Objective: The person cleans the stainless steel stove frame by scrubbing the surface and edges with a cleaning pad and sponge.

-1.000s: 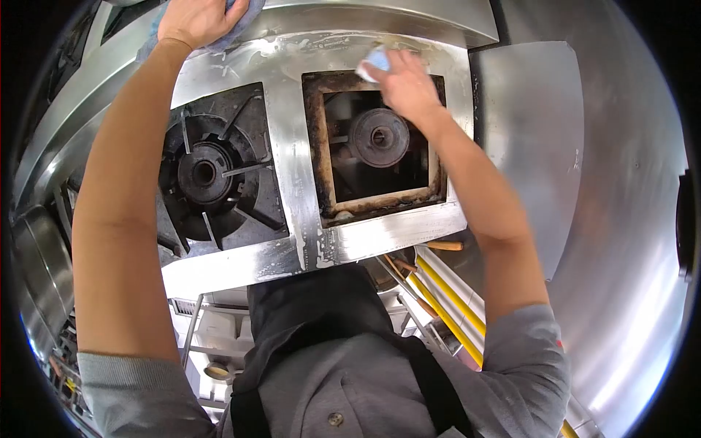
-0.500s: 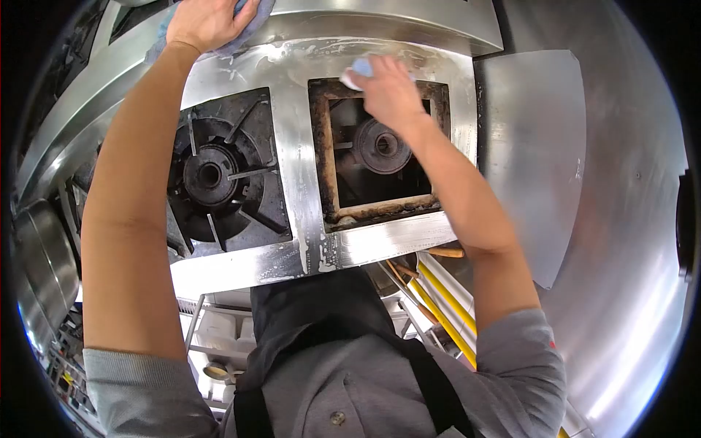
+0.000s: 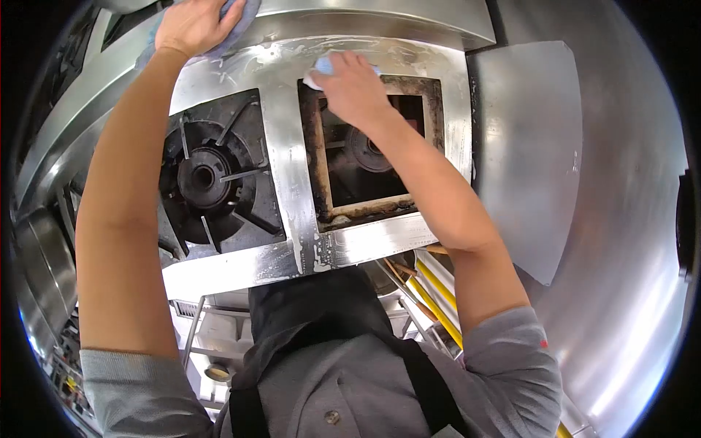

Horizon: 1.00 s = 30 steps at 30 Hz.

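Observation:
My right hand (image 3: 354, 87) is closed over a blue and white pad (image 3: 322, 71), pressed to the wet steel stove top (image 3: 289, 131) at the back left corner of the square burner opening (image 3: 312, 153). Inside that opening a round burner (image 3: 365, 152) is partly hidden by my forearm. At the top left my left hand (image 3: 196, 28) rests on a bunched grey-blue cloth (image 3: 241, 25) on the raised back ledge, its fingers wrapped over the cloth. Whitish suds streak the steel behind the opening and between the burners.
A black burner grate (image 3: 248, 197) with upright prongs sits left of the opening. On the right stand a flat metal panel (image 3: 529, 146) and a curved steel wall (image 3: 628, 219). Yellow handles (image 3: 438, 310) lie below the front edge, near shelving (image 3: 219, 328).
My right hand has swept left along the back edge of the square opening with the pad. My left hand stays on the cloth. The whole view shifts slightly.

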Each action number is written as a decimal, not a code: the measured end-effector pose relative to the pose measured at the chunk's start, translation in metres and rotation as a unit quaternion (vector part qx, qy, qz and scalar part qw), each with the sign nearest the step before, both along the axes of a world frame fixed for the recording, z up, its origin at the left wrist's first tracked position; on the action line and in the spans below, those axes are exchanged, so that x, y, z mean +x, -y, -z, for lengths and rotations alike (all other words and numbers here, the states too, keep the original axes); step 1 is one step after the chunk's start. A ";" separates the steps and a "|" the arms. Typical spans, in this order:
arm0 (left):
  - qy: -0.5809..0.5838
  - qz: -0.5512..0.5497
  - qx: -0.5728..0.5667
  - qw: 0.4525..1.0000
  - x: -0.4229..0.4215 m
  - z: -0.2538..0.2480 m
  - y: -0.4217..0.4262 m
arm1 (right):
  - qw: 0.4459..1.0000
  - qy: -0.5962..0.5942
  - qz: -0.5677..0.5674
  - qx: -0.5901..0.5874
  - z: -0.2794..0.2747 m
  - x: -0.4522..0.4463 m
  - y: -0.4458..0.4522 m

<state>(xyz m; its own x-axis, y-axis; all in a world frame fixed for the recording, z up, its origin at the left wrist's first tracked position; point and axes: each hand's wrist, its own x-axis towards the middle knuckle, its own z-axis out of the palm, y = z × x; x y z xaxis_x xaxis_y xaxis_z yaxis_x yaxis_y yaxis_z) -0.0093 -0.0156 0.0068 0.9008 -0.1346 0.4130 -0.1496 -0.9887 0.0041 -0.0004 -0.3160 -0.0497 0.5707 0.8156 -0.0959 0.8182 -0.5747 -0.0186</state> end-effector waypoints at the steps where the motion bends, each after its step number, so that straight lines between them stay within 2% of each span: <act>1: -0.005 0.004 0.001 1.000 0.001 -0.001 0.000 | 1.000 0.002 0.006 0.001 0.002 0.003 0.007; 4: -0.003 0.007 -0.007 1.000 0.002 0.001 -0.001 | 0.998 0.041 0.024 0.046 0.009 0.022 0.059; 7: 0.005 0.002 -0.006 1.000 0.000 -0.001 0.001 | 0.992 0.042 0.102 -0.066 -0.003 0.059 0.128; 8: 0.005 -0.001 -0.005 1.000 -0.001 -0.001 -0.001 | 0.988 0.050 0.126 -0.069 -0.009 0.061 0.139; 10: 0.005 0.004 -0.005 1.000 0.000 0.000 0.000 | 0.984 0.073 0.135 -0.093 -0.004 0.052 0.125; 12: 0.015 0.010 -0.009 1.000 0.002 -0.001 0.002 | 0.995 0.045 0.093 -0.007 0.011 0.032 0.094; 13: 0.022 0.014 -0.011 1.000 0.001 -0.001 0.001 | 0.996 0.023 0.086 0.023 0.002 0.016 0.070; 14: 0.023 0.017 -0.008 1.000 0.001 -0.002 0.001 | 0.996 0.052 0.060 0.029 0.011 0.012 0.061; 16: 0.015 0.007 -0.016 1.000 0.001 -0.001 0.002 | 0.997 0.036 0.047 0.049 0.003 0.017 0.071; 18: 0.005 0.005 -0.016 1.000 0.002 -0.001 0.001 | 0.996 0.067 0.050 0.036 0.011 0.036 0.114; 19: -0.007 -0.002 -0.015 1.000 0.001 0.000 0.000 | 0.994 0.053 0.090 -0.043 0.009 0.050 0.136; 20: -0.008 -0.006 -0.017 1.000 0.000 0.001 -0.001 | 0.987 0.044 0.138 -0.068 0.003 0.057 0.152; 22: 0.014 0.006 -0.004 1.000 0.001 0.001 -0.001 | 0.981 0.056 0.162 -0.087 -0.002 0.053 0.148; 26: 0.037 0.024 -0.019 0.999 0.001 -0.002 0.003 | 0.994 0.049 0.100 0.013 0.017 0.003 0.064; 30: -0.010 -0.003 -0.020 1.000 0.001 -0.002 0.002 | 0.996 0.058 0.050 0.041 0.011 0.012 0.079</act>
<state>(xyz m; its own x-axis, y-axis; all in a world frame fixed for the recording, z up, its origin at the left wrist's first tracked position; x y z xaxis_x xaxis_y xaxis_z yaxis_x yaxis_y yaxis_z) -0.0083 -0.0175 0.0092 0.9099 -0.1121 0.3994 -0.1427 -0.9886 0.0476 0.0114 -0.3949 -0.0604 0.6533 0.7560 0.0402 0.7559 -0.6544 0.0214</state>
